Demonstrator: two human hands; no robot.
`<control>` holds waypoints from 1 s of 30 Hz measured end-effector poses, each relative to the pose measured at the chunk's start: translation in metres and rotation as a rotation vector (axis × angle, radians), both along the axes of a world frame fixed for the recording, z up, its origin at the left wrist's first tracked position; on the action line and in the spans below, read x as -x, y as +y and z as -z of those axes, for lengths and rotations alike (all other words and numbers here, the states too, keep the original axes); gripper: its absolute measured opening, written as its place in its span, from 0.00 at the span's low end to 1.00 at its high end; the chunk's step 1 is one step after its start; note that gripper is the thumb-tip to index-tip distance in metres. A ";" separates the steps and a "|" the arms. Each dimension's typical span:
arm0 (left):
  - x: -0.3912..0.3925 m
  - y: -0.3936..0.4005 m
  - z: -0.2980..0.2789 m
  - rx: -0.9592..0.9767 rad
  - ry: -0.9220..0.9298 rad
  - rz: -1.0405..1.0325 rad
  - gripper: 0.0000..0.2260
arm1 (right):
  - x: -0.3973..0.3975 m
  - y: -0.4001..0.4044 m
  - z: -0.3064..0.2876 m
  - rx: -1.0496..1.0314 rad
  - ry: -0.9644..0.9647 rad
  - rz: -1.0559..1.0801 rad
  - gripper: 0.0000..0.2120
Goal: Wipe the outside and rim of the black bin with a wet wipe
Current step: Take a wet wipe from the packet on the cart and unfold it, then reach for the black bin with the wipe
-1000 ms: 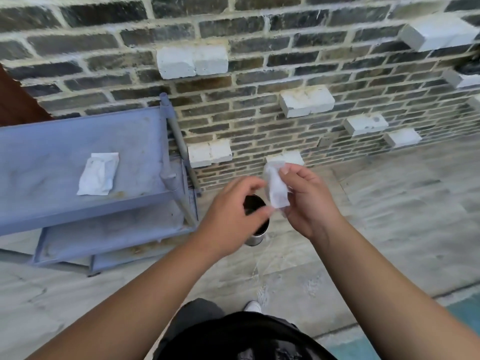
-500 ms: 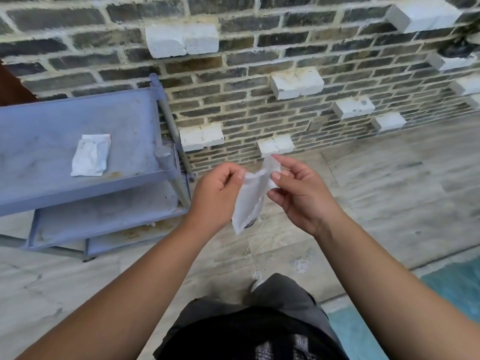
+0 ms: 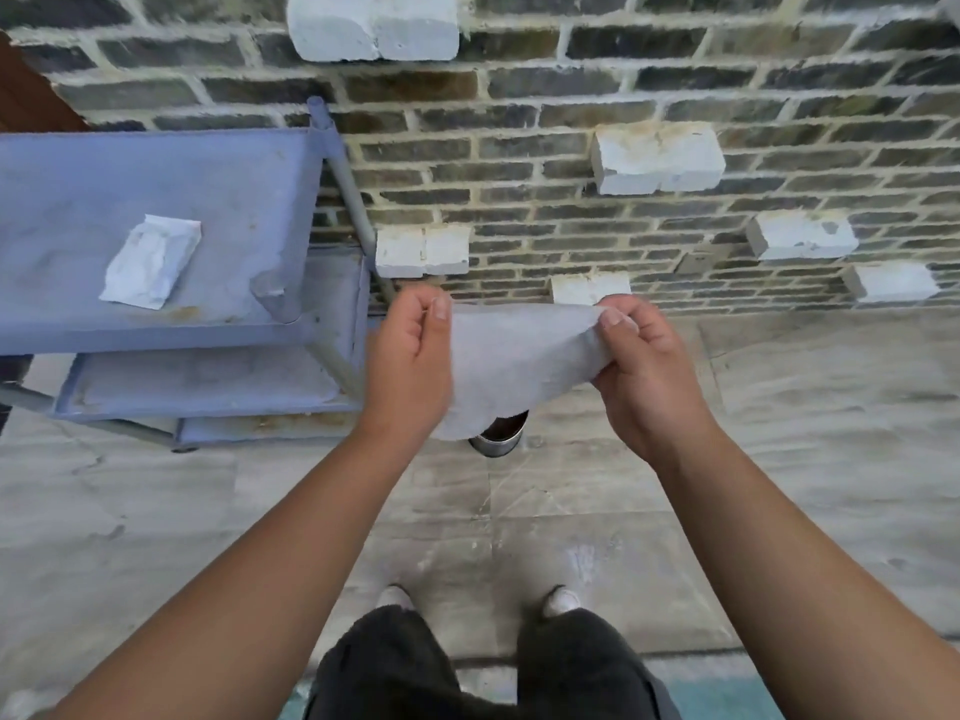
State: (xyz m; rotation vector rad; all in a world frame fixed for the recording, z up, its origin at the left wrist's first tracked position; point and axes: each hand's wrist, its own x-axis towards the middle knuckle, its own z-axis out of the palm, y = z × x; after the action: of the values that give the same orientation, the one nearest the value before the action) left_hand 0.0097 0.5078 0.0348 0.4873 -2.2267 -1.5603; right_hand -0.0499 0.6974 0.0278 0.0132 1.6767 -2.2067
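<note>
Grey wet wipe stretched between left hand and right hand (both pinching corners).

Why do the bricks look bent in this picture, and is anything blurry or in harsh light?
Head view: the wide lens bows the brick wall; light is soft and even, no glare or hard shadows; the wet wipe stretched between left hand and right hand looks slightly soft, hiding most of the black bin.

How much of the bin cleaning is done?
Done: the wet wipe is out and spread open. In hand: the left hand and right hand stretch it. Left: all the wiping; the black bin sits on the floor below, untouched.
</note>
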 end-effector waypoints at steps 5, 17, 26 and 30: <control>0.038 0.028 0.074 0.009 -0.007 -0.031 0.09 | 0.044 0.007 0.088 0.075 -0.174 0.107 0.11; 0.127 0.021 0.474 -0.043 0.181 0.074 0.11 | 0.130 -0.001 0.484 -0.357 0.331 0.431 0.07; 0.162 0.002 0.613 0.040 0.158 0.061 0.11 | 0.151 -0.001 0.618 -0.456 0.381 0.452 0.04; 0.145 -0.003 0.601 0.080 0.101 0.214 0.09 | 0.102 -0.018 0.632 -0.344 0.145 0.462 0.06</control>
State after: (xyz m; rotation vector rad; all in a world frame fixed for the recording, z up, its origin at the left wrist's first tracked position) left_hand -0.1349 0.5050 -0.5659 0.1473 -2.3149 -1.5519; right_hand -0.1520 0.6793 -0.6046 0.3720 2.3081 -2.2323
